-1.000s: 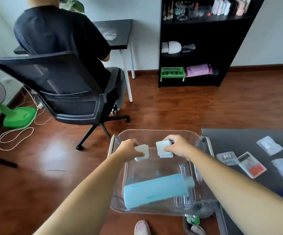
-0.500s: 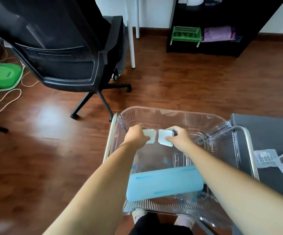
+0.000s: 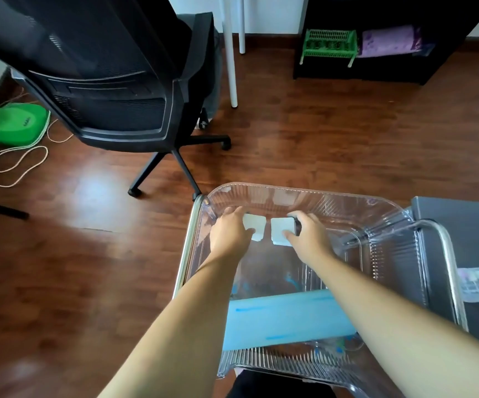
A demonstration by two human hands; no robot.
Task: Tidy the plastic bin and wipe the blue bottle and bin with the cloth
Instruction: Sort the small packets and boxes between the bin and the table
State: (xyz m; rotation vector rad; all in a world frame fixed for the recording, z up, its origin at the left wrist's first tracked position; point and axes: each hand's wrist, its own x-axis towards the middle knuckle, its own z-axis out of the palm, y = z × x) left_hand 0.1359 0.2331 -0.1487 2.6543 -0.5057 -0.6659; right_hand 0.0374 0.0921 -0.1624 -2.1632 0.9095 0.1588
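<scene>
Tidying the clear plastic bin (image 3: 290, 191): left hand (image 3: 229, 234) and right hand (image 3: 308, 235) are each pinching a white square (image 3: 281, 232), possibly card; lift-out likely next.

Looks forward and steeply down from head height. Sits close over the plastic bin (image 3: 304, 196), wooden floor (image 3: 318, 139) beyond its far rim.

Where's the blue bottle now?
Head view: the blue bottle lies on its side at the near end of the plastic bin, under the right forearm; the left hand and right hand hold white pads farther in.
</scene>
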